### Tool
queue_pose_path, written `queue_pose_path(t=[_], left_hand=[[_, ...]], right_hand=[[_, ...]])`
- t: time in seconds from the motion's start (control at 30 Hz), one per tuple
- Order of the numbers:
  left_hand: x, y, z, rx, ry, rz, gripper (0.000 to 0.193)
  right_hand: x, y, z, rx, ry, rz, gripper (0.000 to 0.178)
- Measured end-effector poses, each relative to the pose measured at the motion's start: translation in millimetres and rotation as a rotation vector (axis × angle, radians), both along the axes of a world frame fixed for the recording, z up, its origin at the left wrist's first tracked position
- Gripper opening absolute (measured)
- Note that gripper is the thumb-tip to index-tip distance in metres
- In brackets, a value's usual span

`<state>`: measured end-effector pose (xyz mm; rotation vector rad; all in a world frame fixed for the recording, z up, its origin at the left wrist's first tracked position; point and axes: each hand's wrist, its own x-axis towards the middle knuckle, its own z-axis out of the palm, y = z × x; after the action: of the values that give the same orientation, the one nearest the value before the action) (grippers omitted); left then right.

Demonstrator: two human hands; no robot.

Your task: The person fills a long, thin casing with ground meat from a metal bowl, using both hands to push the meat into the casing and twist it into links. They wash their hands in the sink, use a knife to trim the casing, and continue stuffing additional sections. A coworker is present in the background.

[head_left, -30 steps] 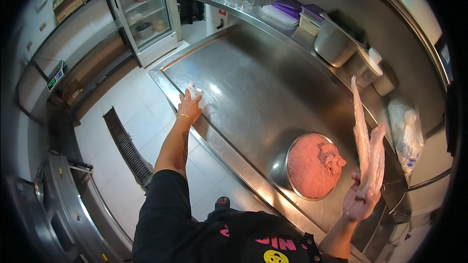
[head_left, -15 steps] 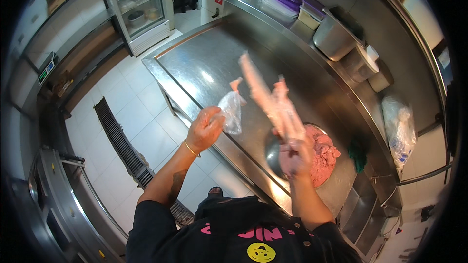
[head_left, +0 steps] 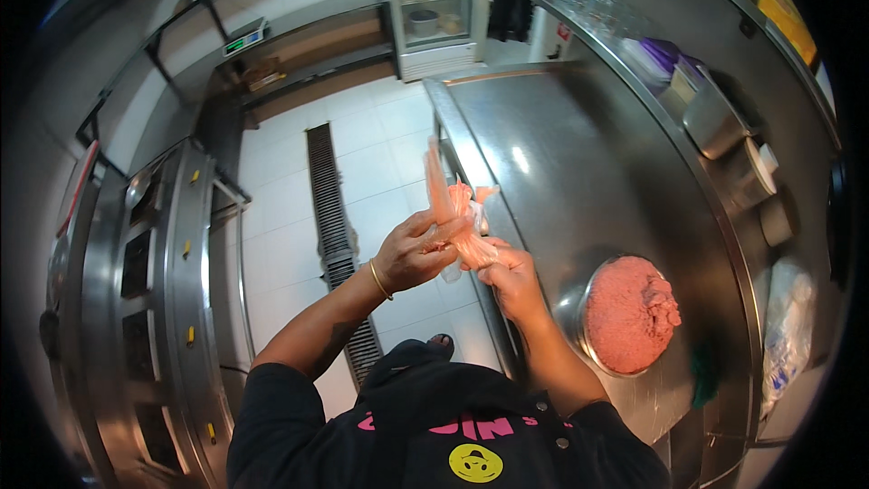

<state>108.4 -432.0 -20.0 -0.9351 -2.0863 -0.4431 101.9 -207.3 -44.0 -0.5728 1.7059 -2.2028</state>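
Crumpled thin clear plastic (head_left: 471,244), smeared pink, is bunched between my two hands above the table's near left edge. It has long finger-like ends, one pointing up; whether it is a glove or a bag I cannot tell. My left hand (head_left: 415,254) is closed on its left side. From the right, my right hand (head_left: 511,281) grips the lower bunched part. Pink ground meat (head_left: 629,312) fills a round metal bowl (head_left: 585,344) on the steel table (head_left: 561,208), to the right of my right hand.
A shelf along the right wall bears metal pots (head_left: 720,122), purple-lidded tubs and glasses. Below it hangs a plastic bag (head_left: 786,335). A floor drain grate (head_left: 330,199) runs left of the table. Steel cooking equipment (head_left: 172,308) lines the left side. A glass-door fridge (head_left: 434,9) stands at the back.
My hands have come together; the plastic from both is now bunched between them. My right hand has moved left, away from the meat bowl. The view has turned leftward.
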Motion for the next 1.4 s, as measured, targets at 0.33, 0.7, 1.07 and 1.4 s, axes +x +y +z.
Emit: queue_pose_path(t=[0.33, 0.7, 1.07, 1.4], left_hand=[[63.1, -93.8, -7.9, 0.098, -0.096, 0.123, 0.021], [60.5, -333.0, -10.2, 0.036, -0.328, -0.032, 0.022], [13.2, -533.4, 3.7, 0.027, -0.805, -0.100, 0.018], [-122.1, -685.3, 31.8, 0.156, -1.233, 0.011, 0.015]], right_hand=[[5.1, -121.2, -23.1, -0.643, -0.694, 0.466, 0.084], [-13.4, -391.2, 4.5, -0.332, -0.318, 0.467, 0.089], [-91.2, -600.3, 6.9, -0.152, -0.177, 0.697, 0.049], [-242.4, -753.3, -2.6, -0.170, 0.170, 0.691, 0.019]])
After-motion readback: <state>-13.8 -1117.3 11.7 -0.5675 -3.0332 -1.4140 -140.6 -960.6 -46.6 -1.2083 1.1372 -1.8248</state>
